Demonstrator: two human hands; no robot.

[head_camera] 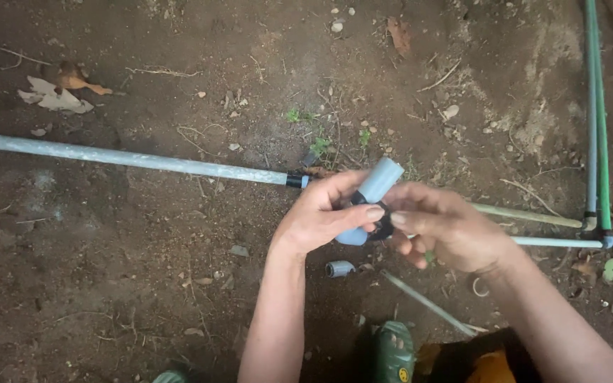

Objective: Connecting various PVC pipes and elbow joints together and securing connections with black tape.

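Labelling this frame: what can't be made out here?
- Head view: the grey fitting, its middle covered by the left hand and right hand.
- Long pipe: its far end is cut off by the left edge.
- Small grey piece on the soil: too small to identify.

Grey pipe fitting, tilted, held.

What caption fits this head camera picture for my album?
Left hand and right hand hold a grey pipe fitting above bare dirt, beside a long grey pipe.
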